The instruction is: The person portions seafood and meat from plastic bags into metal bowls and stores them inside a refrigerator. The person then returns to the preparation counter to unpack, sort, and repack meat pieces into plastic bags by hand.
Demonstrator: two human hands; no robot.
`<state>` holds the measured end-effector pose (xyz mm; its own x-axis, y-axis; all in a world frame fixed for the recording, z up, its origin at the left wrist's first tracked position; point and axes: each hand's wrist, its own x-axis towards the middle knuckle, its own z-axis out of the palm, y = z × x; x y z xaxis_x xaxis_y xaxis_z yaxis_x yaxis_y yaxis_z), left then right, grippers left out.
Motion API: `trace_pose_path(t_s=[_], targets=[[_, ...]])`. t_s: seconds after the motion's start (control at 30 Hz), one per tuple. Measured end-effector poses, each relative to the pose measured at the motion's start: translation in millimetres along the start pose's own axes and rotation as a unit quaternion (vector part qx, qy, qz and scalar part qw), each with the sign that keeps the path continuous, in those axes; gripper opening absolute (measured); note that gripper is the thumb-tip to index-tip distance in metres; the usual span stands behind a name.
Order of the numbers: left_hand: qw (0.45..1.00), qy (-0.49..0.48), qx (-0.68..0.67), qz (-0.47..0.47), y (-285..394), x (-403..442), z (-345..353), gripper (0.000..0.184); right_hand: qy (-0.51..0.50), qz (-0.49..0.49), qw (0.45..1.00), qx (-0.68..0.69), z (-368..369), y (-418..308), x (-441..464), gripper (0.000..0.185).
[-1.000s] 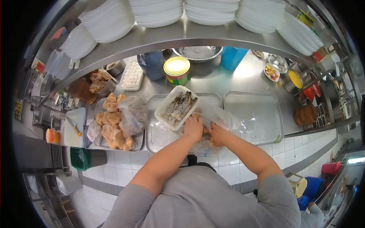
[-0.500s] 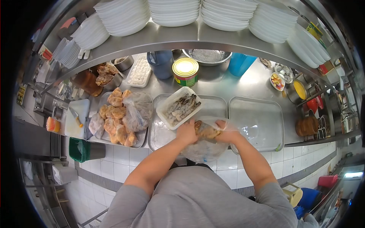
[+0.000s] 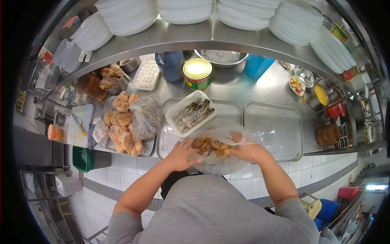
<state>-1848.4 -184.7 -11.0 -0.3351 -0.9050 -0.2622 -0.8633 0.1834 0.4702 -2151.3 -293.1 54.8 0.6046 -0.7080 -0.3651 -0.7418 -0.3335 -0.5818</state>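
Observation:
A clear plastic bag (image 3: 219, 166) stands wide at the mouth in front of me, over the front edge of a metal tray (image 3: 166, 140). Orange-brown food pieces (image 3: 213, 146) lie inside it; their kind is unclear. My left hand (image 3: 181, 155) rests against the bag's left side with its fingers spread. On the opposite side, my right hand (image 3: 246, 150) has thumb and fingers apart at the bag's rim, near the food. Just beyond the bag, a white tub (image 3: 177, 125) of grey shrimp (image 3: 193, 114) sits tilted on the tray.
To the left are a tray of orange-coated meat pieces (image 3: 120, 118), a bagged portion (image 3: 145, 118) and a cutting board (image 3: 79, 136) with a knife (image 3: 80, 125). Another metal tray (image 3: 274, 130) lies right. A large can (image 3: 197, 75) stands behind, beneath a shelf of stacked plates (image 3: 185, 10).
The bag's mouth has widened, showing more of the food. My left hand has moved left and spread its fingers; my right hand has shifted slightly and opened.

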Motion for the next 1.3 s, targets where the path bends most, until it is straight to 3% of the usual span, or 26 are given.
trace_pose_path(t_s=[0.03,0.07,0.13,0.17,0.23,0.27,0.33,0.37,0.4,0.43,0.53,0.57,0.67,0.7,0.73,0.77,0.83,0.87,0.93,1.0,1.07,1.1,1.13,1.2,1.23,1.3], targets=[[0.997,0.004,-0.019,0.068,-5,-7,-4,0.065,-0.013,-0.018,0.998,0.055,-15,-8,-14,0.075],[0.997,0.003,-0.020,0.069,-9,-11,-5,0.065,-0.013,-0.017,0.998,0.055,-24,-3,-20,0.075],[0.994,0.019,0.062,0.091,-15,-14,-7,0.032,-0.091,-0.040,0.968,0.231,-39,9,-28,0.076],[0.994,0.021,0.061,0.090,-13,-13,-8,0.032,-0.091,-0.041,0.968,0.228,-38,8,-26,0.076],[0.984,0.065,-0.142,0.083,-8,-7,-10,0.023,0.248,-0.012,0.967,0.052,-29,10,-20,0.075],[0.984,0.065,-0.142,0.084,1,-5,-17,0.023,0.249,-0.011,0.967,0.052,-19,15,-7,0.075],[0.941,0.117,-0.302,0.093,26,-2,-36,0.021,0.489,0.015,0.846,-0.212,11,40,36,0.071],[0.941,0.119,-0.303,0.095,29,4,-42,0.021,0.490,0.014,0.845,-0.214,21,65,56,0.071],[0.948,0.096,-0.299,0.052,30,9,-47,0.020,0.342,0.103,0.932,-0.059,30,95,74,0.067],[0.953,0.072,-0.293,0.007,33,13,-52,0.020,0.173,0.186,0.962,0.100,35,109,82,0.063],[0.959,0.096,-0.263,0.033,58,14,-78,0.020,0.325,0.075,0.936,-0.111,39,93,67,0.045],[0.959,0.100,-0.263,0.031,59,18,-79,0.020,0.325,0.071,0.936,-0.112,42,102,67,0.045],[0.985,0.045,-0.150,0.078,55,13,-82,0.018,0.335,-0.042,0.941,0.022,51,120,77,0.033],[0.977,0.083,-0.159,0.115,57,12,-84,0.017,0.247,0.000,0.942,0.228,39,99,65,0.029],[0.967,0.121,-0.169,0.150,60,11,-85,0.016,0.137,0.047,0.897,0.418,26,73,51,0.026],[0.968,0.129,-0.167,0.135,66,10,-91,0.016,0.123,0.038,0.899,0.418,19,42,39,0.026],[0.943,0.114,-0.298,0.092,81,9,-105,0.012,0.101,-0.018,0.817,0.568,13,-21,11,0.024],[0.944,0.120,-0.295,0.088,85,13,-105,0.012,0.096,-0.024,0.818,0.567,13,-43,-1,0.024],[0.893,0.195,-0.398,0.080,89,23,-105,0.009,0.069,-0.162,0.958,0.228,15,-72,-18,0.022],[0.877,0.197,-0.434,0.057,79,28,-102,0.017,0.053,-0.098,0.954,0.278,15,-82,-18,0.022],[0.750,0.274,-0.593,0.105,60,33,-85,0.043,0.035,-0.030,0.945,0.324,6,-91,-17,0.023],[0.786,0.321,-0.507,0.149,49,23,-78,0.069,0.088,-0.063,0.927,0.358,-4,-99,-18,0.023],[0.784,0.327,-0.507,0.149,36,13,-61,0.069,0.141,-0.095,0.904,0.392,-15,-108,-17,0.023],[0.893,0.346,-0.269,0.106,14,3,-13,0.079,0.131,-0.156,0.901,0.383,-24,-137,-13,0.019],[0.892,0.348,-0.269,0.105,11,7,12,0.079,0.120,-0.211,0.894,0.376,-25,-156,-11,0.016],[0.861,0.235,-0.390,0.224,10,17,47,0.054,0.075,-0.306,0.922,0.226,-18,-206,-6,0.013]])
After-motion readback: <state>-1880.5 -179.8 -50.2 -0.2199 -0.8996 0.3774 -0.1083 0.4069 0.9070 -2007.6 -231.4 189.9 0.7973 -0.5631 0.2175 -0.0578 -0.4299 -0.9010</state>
